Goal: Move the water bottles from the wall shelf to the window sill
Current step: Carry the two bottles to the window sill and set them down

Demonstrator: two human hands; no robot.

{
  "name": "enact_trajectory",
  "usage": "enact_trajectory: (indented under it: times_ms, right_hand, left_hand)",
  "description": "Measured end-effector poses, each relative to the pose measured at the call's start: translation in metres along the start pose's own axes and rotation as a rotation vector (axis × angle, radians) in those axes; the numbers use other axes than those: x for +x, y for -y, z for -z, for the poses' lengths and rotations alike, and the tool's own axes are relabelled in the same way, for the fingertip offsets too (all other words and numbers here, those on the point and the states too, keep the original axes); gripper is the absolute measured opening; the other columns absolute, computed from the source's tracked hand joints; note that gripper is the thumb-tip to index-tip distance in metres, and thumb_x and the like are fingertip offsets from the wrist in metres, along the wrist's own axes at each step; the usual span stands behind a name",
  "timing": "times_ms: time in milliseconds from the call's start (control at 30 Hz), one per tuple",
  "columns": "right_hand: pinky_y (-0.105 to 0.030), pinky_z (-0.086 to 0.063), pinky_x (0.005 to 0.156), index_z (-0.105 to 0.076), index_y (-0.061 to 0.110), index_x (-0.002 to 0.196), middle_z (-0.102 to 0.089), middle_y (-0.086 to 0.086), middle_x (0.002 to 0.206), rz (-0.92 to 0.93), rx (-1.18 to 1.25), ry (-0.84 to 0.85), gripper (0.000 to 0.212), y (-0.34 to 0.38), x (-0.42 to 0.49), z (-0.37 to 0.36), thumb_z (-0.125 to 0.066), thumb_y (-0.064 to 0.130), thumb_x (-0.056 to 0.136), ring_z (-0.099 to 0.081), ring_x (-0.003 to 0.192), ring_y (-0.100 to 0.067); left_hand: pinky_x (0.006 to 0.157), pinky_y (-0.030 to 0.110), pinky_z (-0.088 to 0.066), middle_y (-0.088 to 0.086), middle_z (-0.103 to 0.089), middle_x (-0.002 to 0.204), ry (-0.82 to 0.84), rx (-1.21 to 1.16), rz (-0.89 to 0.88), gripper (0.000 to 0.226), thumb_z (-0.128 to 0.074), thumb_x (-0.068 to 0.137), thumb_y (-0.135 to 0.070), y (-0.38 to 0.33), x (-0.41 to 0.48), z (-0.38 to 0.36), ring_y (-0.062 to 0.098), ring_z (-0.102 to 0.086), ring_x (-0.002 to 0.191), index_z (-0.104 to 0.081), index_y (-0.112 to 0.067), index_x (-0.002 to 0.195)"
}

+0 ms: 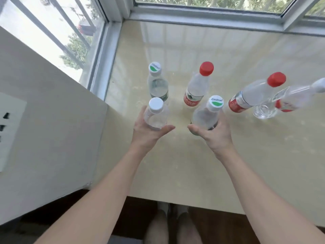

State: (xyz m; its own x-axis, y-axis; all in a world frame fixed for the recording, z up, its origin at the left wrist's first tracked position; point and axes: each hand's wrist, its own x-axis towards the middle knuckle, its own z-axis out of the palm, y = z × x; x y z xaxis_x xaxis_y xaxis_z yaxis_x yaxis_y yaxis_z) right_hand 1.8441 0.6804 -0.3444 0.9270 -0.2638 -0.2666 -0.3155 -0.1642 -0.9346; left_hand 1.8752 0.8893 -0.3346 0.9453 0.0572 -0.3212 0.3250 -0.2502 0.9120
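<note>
Head view, looking steeply down onto the pale beige polished stone window sill (175, 164), white window frames along its far and left edges

Both hands are loaded. The left hand (149, 132) is wrapped round the lower body of a small clear plastic water bottle with a plain white cap (155, 112), thumb hooked across the near side, fingers behind. The right hand (213, 133) clasps a clear plastic water bottle with a green-and-white printed cap (207, 114) the same way, thumb pointing inward toward the other hand. Neither grip is slack

Both held bottles stand with long axis roughly upright, caps toward the camera, bases hidden by the palms; whether the bases touch the sill, cannot tell

Already standing on the sill beyond the hands:
- clear bottle with green label and green-and-white cap (157, 81), just behind the left-hand bottle
- clear bottle with red label and red cap (197, 87), just behind the right-hand bottle
- second red-capped, red-labelled bottle (255, 95), off to the right
- clear bottle with white cap (288, 99) at the right edge, overlapping it in view

Judgement: the deciding relation is straight down. Free sill lies directly beneath each held bottle, in a near row in front of the standing ones. Each hand serves its own side; no crossing needed. Risk is nudging the back-row bottles, which sit close behind the knuckles
</note>
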Motion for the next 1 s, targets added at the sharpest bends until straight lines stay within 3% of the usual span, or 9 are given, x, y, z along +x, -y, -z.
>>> enact_trajectory:
  times_ms: [100, 267, 333, 433, 533, 633, 767, 933, 1000]
  right_hand:
    - [-0.036, -0.057, 0.089, -0.057, 0.027, 0.12, -0.068, 0.007, 0.112, -0.004, 0.013, -0.001, 0.071, -0.015, 0.004, -0.009, -0.093, 0.034, 0.06, -0.066, 0.107, -0.014]
    - [-0.022, -0.054, 0.083, -0.056, 0.026, 0.116, -0.066, 0.018, 0.102, 0.027, -0.039, -0.013, 0.064, -0.026, 0.006, -0.013, -0.094, 0.018, 0.065, -0.064, 0.098, -0.002]
    - [-0.02, -0.053, 0.083, -0.056, 0.026, 0.116, -0.066, 0.019, 0.103, 0.022, -0.066, -0.02, 0.066, -0.029, 0.005, -0.014, -0.095, 0.022, 0.063, -0.064, 0.098, -0.001]
    - [-0.024, -0.052, 0.089, -0.06, 0.024, 0.123, -0.069, 0.012, 0.111, 0.002, -0.127, -0.013, 0.079, -0.034, 0.003, -0.016, -0.093, 0.045, 0.054, -0.065, 0.106, -0.009]
    - [-0.014, -0.048, 0.086, -0.061, 0.022, 0.119, -0.068, 0.017, 0.107, -0.035, -0.164, -0.019, 0.074, -0.04, 0.001, -0.017, -0.096, 0.037, 0.056, -0.065, 0.105, -0.012]
    - [0.002, -0.038, 0.076, -0.057, 0.027, 0.113, -0.061, 0.027, 0.1, -0.041, -0.205, -0.026, 0.064, -0.041, 0.0, -0.02, -0.096, 0.025, 0.061, -0.061, 0.098, -0.009]
    - [0.003, -0.037, 0.074, -0.059, 0.027, 0.111, -0.061, 0.027, 0.098, -0.057, -0.213, -0.011, 0.062, -0.039, -0.001, -0.026, -0.096, 0.027, 0.061, -0.06, 0.094, -0.005]
    - [0.003, -0.038, 0.073, -0.06, 0.027, 0.109, -0.062, 0.026, 0.097, -0.072, -0.212, -0.006, 0.061, -0.039, -0.005, -0.028, -0.096, 0.028, 0.061, -0.06, 0.088, 0.004]
    - [0.003, -0.039, 0.074, -0.06, 0.027, 0.109, -0.063, 0.025, 0.097, -0.081, -0.213, -0.006, 0.061, -0.039, -0.005, -0.029, -0.096, 0.027, 0.061, -0.061, 0.089, -0.001]
  left_hand:
    - [0.088, 0.022, -0.051, -0.021, -0.067, 0.1, -0.017, 0.034, -0.038, 0.071, -0.096, 0.055, -0.029, 0.015, 0.005, 0.0, 0.004, -0.063, 0.102, -0.058, -0.026, 0.115]
    - [0.079, 0.006, -0.044, -0.04, -0.061, 0.091, -0.004, 0.088, -0.076, 0.071, -0.096, 0.054, -0.029, 0.028, 0.01, 0.003, -0.011, -0.058, 0.092, -0.055, -0.032, 0.112]
    - [0.079, 0.005, -0.043, -0.039, -0.062, 0.093, 0.003, 0.071, -0.086, 0.075, -0.097, 0.051, -0.033, 0.031, 0.01, 0.004, -0.011, -0.058, 0.093, -0.055, -0.031, 0.114]
    - [0.081, 0.006, -0.043, -0.038, -0.062, 0.097, 0.045, 0.075, -0.094, 0.085, -0.094, 0.046, -0.043, 0.035, 0.012, 0.009, -0.009, -0.059, 0.097, -0.054, -0.028, 0.12]
    - [0.082, 0.005, -0.042, -0.039, -0.061, 0.099, 0.122, 0.128, -0.076, 0.086, -0.097, 0.053, -0.027, 0.044, 0.016, 0.019, -0.009, -0.058, 0.099, -0.052, -0.026, 0.127]
    - [0.088, 0.01, -0.044, -0.031, -0.064, 0.108, 0.199, 0.184, -0.058, 0.084, -0.095, 0.059, -0.025, 0.053, 0.021, 0.03, -0.004, -0.059, 0.107, -0.052, -0.028, 0.131]
    - [0.085, 0.007, -0.042, -0.012, -0.067, 0.117, 0.233, 0.236, -0.051, 0.075, -0.091, 0.065, -0.02, 0.058, 0.024, 0.032, 0.0, -0.06, 0.108, -0.056, -0.022, 0.131]
    - [0.08, 0.002, -0.039, -0.011, -0.067, 0.115, 0.236, 0.264, -0.058, 0.072, -0.091, 0.064, -0.022, 0.059, 0.023, 0.032, 0.001, -0.06, 0.105, -0.058, -0.022, 0.128]
    - [0.079, 0.002, -0.04, -0.011, -0.068, 0.113, 0.224, 0.265, -0.054, 0.072, -0.092, 0.062, -0.023, 0.059, 0.022, 0.031, 0.002, -0.062, 0.105, -0.059, -0.022, 0.127]
